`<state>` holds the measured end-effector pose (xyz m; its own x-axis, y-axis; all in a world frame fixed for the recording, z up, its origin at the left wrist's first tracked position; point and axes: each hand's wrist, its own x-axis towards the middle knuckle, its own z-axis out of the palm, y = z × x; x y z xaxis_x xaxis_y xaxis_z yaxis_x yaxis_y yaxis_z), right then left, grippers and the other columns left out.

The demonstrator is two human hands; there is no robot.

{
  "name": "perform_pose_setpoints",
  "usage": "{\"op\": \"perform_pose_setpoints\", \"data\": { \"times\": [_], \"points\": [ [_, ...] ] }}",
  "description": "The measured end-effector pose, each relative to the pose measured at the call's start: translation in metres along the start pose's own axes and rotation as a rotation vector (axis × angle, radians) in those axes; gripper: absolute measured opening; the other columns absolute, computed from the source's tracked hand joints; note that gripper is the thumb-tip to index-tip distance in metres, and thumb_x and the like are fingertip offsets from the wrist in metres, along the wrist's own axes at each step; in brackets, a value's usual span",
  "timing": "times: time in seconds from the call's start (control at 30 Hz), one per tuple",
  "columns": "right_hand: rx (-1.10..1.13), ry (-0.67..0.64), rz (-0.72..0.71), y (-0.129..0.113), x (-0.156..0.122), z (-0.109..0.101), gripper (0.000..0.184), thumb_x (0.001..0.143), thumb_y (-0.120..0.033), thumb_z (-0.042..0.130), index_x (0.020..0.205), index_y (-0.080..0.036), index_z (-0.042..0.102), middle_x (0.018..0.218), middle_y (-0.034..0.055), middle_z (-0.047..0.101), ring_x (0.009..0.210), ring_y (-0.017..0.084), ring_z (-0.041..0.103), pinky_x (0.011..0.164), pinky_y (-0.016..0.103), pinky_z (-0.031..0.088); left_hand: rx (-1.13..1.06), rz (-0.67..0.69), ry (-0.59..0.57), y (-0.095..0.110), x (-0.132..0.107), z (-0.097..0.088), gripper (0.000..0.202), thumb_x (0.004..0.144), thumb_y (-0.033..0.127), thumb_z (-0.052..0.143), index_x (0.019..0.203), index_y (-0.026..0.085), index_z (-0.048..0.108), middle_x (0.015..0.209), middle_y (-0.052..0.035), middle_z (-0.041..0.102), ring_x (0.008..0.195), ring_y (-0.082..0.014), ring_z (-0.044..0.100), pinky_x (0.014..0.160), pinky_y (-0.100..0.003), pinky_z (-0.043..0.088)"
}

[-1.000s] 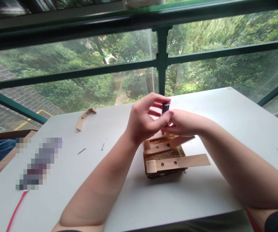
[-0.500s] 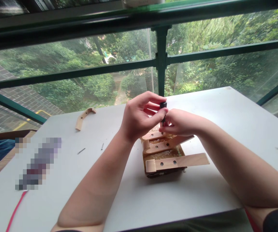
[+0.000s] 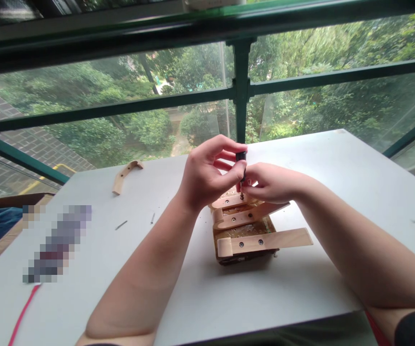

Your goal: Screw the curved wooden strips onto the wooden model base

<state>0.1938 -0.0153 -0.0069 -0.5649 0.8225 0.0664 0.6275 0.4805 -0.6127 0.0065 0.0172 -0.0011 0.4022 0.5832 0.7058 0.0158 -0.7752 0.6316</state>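
A short black-handled screwdriver (image 3: 241,156) stands nearly upright over the farthest wooden strip (image 3: 234,201), its tip at a screw (image 3: 242,197) there. My left hand (image 3: 207,170) pinches the handle near its top between thumb and fingers. My right hand (image 3: 275,182) has its fingers curled round the lower part, close above the strip; some of those fingers are hidden. Beneath lies a brown block (image 3: 245,230) with small holes. A middle wooden strip (image 3: 241,217) and a nearest wooden strip (image 3: 279,239) lie across it, both with dark screws in them.
A curved wooden piece with holes (image 3: 122,179) lies at the table's far left. Two loose screws (image 3: 153,218) lie left of my forearm. A blurred-out object (image 3: 59,245) with a red cord (image 3: 23,315) is at left, beside a cardboard box (image 3: 16,199). Green-framed windows border the white table (image 3: 200,298).
The screwdriver handle has shifted slightly left and turned a little in my left fingers. My right fingers have moved slightly, so more of the shaft and the screw shows.
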Motion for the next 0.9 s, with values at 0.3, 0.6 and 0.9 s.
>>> {"op": "perform_pose_setpoints", "data": {
  "times": [0.3, 0.6, 0.9],
  "points": [
    [-0.066, 0.025, -0.006, -0.0004, 0.0007, 0.0011, 0.012, 0.088, -0.022, 0.051, 0.092, -0.017, 0.061, 0.081, 0.0035, 0.069, 0.070, 0.016, 0.059, 0.065, 0.028, 0.039, 0.046, 0.030, 0.008, -0.0023, -0.0002, 0.0003, 0.019, 0.080, 0.018, 0.067, 0.099, 0.019, 0.068, 0.097, -0.0045, 0.073, 0.084, -0.0183, 0.074, 0.061, -0.025, 0.064],
    [-0.131, 0.039, -0.003, -0.0034, 0.0005, 0.0004, 0.014, 0.091, -0.024, 0.049, 0.080, -0.018, 0.055, 0.075, 0.0042, 0.067, 0.064, 0.014, 0.054, 0.061, 0.027, 0.036, 0.057, 0.026, 0.016, -0.0032, -0.0006, 0.0010, 0.027, 0.080, 0.033, 0.077, 0.102, 0.020, 0.070, 0.100, -0.0061, 0.075, 0.087, -0.0199, 0.075, 0.060, -0.025, 0.064],
    [-0.193, 0.051, -0.011, -0.0018, 0.0019, 0.0007, 0.014, 0.090, -0.024, 0.049, 0.080, -0.017, 0.055, 0.074, 0.0048, 0.066, 0.063, 0.013, 0.052, 0.061, 0.028, 0.035, 0.068, 0.031, -0.007, -0.0016, -0.0012, 0.0013, 0.026, 0.084, 0.034, 0.074, 0.106, 0.021, 0.072, 0.101, -0.0060, 0.076, 0.087, -0.0194, 0.075, 0.061, -0.025, 0.064]
  ]
}}
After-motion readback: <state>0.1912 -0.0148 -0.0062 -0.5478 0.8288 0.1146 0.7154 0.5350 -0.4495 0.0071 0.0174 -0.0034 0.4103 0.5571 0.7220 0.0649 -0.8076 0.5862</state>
